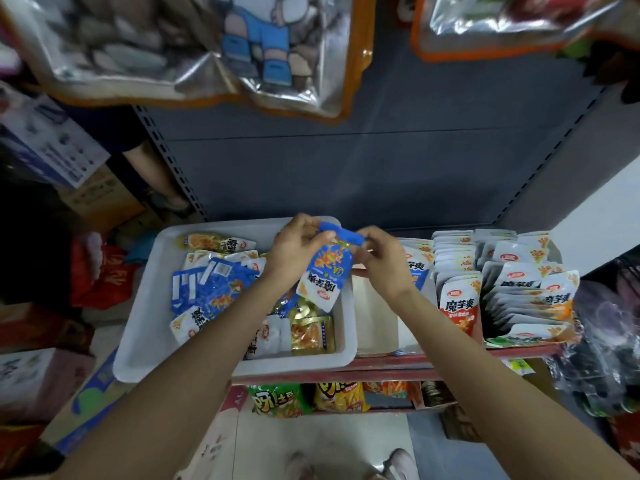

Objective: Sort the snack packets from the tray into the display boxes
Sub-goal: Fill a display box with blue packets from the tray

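Blue packet (323, 277): a blue-and-white snack packet with orange artwork, held up by its top edge between both hands; it hangs down from the fingertips over the far right part of the tray.
Left hand (294, 252): fingers curled, thumb and fingertips pinching the packet's top left edge.
Right hand (382, 259): fingers curled, pinching the top right edge of the same packet, where a blue strip shows between the fingertips.
White tray (145, 306): a shallow white plastic tray lying below and to the left of the fingers, resting on the shelf edge.
Packets in the tray (211, 289): a loose heap of blue, white and gold snack packets, lying flat and overlapping, under the left forearm and to its left.
Open box (375, 317): a white display box just right of the tray, directly beneath the right wrist; a few blue-and-white packets stand at its far end.
Red packets (457, 289): a row of white-and-red packets standing upright in a box, right of the right hand.
Orange packets (530, 292): rows of white-and-orange packets standing in boxes, farther right again.
Shelf edge (381, 374): a red front rail, nearer the person than the fingers, running under the tray and boxes.
Lower shelf bags (308, 398): green and yellow snack bags below the rail.
Hanging bags (194, 46): large shiny foil bags above and beyond the hands, blurred.
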`<act>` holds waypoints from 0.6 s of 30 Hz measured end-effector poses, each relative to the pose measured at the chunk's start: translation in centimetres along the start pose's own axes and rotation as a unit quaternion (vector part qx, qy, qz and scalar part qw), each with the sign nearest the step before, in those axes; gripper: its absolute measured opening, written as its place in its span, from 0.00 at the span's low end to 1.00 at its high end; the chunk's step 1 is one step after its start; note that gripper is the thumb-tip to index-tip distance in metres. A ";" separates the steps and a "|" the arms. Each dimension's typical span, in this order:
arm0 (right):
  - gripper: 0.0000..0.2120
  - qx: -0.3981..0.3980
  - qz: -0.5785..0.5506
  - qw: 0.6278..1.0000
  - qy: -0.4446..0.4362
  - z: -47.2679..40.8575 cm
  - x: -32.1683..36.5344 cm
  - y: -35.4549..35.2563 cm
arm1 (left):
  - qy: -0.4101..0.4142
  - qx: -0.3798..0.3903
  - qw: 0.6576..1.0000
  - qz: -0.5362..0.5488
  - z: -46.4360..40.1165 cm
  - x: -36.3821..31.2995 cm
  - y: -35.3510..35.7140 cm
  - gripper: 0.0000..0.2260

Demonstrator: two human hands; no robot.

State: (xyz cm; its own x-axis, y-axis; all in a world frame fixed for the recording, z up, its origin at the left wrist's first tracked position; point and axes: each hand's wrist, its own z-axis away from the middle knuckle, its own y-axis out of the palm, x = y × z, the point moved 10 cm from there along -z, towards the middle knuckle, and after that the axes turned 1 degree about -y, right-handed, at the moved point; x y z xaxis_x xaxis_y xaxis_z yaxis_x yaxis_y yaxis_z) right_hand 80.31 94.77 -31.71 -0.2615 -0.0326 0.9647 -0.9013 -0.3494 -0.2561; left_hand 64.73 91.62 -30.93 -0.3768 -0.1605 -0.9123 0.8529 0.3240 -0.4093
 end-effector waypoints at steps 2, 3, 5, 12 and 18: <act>0.12 -0.015 -0.040 0.999 0.000 0.1 0.3 -1.2 | -0.059 0.104 0.993 -0.026 0.6 1.8 1.9 0.11; 0.11 -0.027 -0.058 0.998 0.003 0.1 0.3 -2.1 | -0.070 0.139 0.987 -0.031 1.0 2.4 2.7 0.10; 0.12 -0.054 -0.075 0.996 0.014 0.0 0.0 -4.1 | -0.066 0.162 0.985 -0.012 1.6 2.2 3.6 0.10; 0.10 -0.109 -0.062 0.992 0.036 1.3 -1.1 -10.4 | -0.031 0.225 0.974 0.023 2.5 -1.5 8.9 0.04; 0.10 -0.156 0.029 0.987 0.022 2.6 -0.9 -14.5 | -0.028 0.165 0.985 0.034 1.6 -2.6 10.0 0.08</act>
State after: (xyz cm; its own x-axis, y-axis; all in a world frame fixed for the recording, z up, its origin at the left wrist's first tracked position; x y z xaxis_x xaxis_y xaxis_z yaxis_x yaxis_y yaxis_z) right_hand 94.50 97.47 -28.71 -0.3242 -0.0009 0.9460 -0.9451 -0.0429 -0.3240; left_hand 74.77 93.79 -32.64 -0.3021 -0.2036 -0.9313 0.9501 0.0156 -0.3116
